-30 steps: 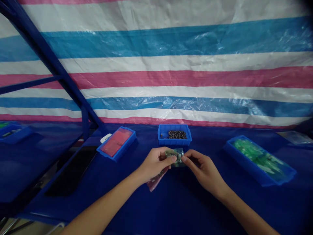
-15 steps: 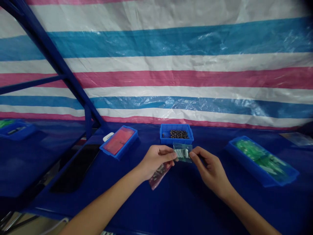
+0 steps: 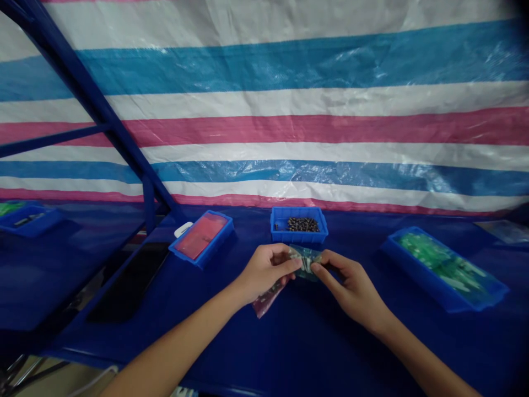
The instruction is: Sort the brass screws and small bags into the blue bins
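Note:
My left hand [image 3: 266, 271] and my right hand [image 3: 347, 281] meet above the blue table cover, just in front of a small blue tray. Between their fingertips is a small clear plastic bag [image 3: 306, 262] with a green tint and white pieces inside, now crumpled. My right thumb and fingers pinch its right side, while my left fingertips press its left edge. A pink plastic bag [image 3: 264, 305] hangs from under my left palm, partly hidden by that hand.
The small blue tray [image 3: 299, 236] holds dark small parts. A red-lined blue tray [image 3: 184, 258] stands to the left, and a long blue tray [image 3: 421, 280] of green-tinted bags to the right. Striped tarpaulin and a blue steel frame rise behind.
My hands have moved closer together. The clear bag, spread flat with its white pieces showing half a second ago, is now pinched and crumpled between my fingers.

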The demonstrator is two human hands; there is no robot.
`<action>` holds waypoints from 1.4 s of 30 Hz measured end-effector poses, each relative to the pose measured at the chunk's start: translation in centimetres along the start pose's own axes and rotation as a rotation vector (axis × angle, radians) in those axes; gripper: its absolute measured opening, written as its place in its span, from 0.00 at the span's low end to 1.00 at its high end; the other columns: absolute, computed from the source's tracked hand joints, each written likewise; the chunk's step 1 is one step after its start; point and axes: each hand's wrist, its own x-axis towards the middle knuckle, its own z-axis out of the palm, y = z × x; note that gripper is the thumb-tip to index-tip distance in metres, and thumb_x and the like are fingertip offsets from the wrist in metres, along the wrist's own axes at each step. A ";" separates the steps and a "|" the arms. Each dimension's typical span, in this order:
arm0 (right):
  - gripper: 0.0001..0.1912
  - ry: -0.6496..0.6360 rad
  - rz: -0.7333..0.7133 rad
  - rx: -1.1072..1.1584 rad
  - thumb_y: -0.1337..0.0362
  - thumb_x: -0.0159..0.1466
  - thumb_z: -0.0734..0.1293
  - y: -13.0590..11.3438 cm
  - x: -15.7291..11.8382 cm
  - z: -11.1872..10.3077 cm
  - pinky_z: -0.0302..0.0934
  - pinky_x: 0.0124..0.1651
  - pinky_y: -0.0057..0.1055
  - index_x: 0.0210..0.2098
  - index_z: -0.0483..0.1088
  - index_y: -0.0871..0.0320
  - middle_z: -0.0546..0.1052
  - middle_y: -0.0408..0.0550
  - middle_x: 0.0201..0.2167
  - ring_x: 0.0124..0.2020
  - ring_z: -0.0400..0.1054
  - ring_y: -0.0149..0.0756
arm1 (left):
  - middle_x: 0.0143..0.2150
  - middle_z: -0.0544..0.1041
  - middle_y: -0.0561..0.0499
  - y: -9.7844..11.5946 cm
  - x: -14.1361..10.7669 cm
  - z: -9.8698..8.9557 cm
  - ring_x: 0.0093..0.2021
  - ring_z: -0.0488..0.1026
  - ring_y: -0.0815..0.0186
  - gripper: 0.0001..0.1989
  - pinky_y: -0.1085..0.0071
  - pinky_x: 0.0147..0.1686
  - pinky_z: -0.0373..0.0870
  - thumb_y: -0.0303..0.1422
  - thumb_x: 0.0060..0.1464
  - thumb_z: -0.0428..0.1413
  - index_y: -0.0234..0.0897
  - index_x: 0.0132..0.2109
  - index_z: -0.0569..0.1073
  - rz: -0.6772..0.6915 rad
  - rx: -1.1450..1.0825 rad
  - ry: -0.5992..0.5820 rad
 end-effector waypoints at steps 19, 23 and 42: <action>0.12 -0.075 0.100 0.154 0.54 0.65 0.65 0.2 -0.1 0.0 0.64 0.41 0.31 0.32 0.71 0.56 0.75 0.43 0.32 0.36 0.69 0.35 | 0.32 0.75 0.51 -0.3 -0.2 0.5 0.29 0.70 0.71 0.16 0.75 0.31 0.65 0.38 0.50 0.65 0.32 0.41 0.75 0.006 0.025 -0.054; 0.12 -0.085 0.115 0.187 0.53 0.65 0.65 0.2 0.0 0.0 0.64 0.41 0.31 0.33 0.71 0.56 0.76 0.44 0.34 0.36 0.70 0.35 | 0.30 0.74 0.51 -0.1 -0.2 0.5 0.29 0.70 0.70 0.15 0.74 0.31 0.65 0.40 0.51 0.63 0.32 0.39 0.75 0.024 0.094 -0.034; 0.13 -0.141 0.106 0.191 0.53 0.65 0.65 -0.1 0.2 -0.8 0.64 0.38 0.30 0.37 0.71 0.57 0.76 0.46 0.33 0.34 0.69 0.35 | 0.30 0.75 0.51 0.4 -0.5 0.6 0.28 0.69 0.70 0.13 0.74 0.29 0.64 0.39 0.58 0.57 0.33 0.41 0.77 0.047 0.197 -0.080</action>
